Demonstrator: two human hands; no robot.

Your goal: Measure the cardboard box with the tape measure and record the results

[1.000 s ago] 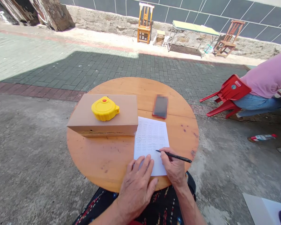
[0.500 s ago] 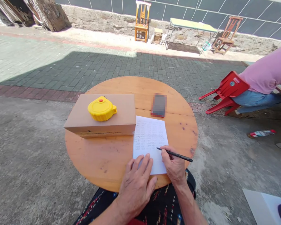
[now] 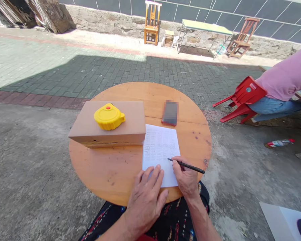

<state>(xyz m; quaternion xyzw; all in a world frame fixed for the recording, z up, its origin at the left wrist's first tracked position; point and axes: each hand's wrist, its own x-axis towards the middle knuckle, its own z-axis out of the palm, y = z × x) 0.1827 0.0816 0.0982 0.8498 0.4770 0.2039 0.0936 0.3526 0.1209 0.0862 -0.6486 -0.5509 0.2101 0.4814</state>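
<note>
A white sheet of paper [image 3: 163, 140] with rows of handwriting and one circled spot lies near the front of the round wooden table [image 3: 95, 174]. My left hand [image 3: 147, 190] rests flat on its lower left part, fingers stretched out. In my right hand [image 3: 187, 177] a black pen [image 3: 190, 165] is pinched, its tip at the lower written lines. Left of the paper stands a brown cardboard box [image 3: 132, 117], with a yellow tape measure [image 3: 109, 116] with a red button on top. Beyond the paper lies a phone-like dark slab [image 3: 170, 113], blurred out.
At right, a person in a pink shirt [image 3: 286, 73] sits on a red plastic chair [image 3: 251, 92]. A bottle [image 3: 279, 143] lies on the ground. Along the far wall are wooden chairs [image 3: 152, 25] and a folding table [image 3: 205, 26].
The rear end of the pen has tilted slightly in my right hand. My left hand and the things on the table have not moved visibly.
</note>
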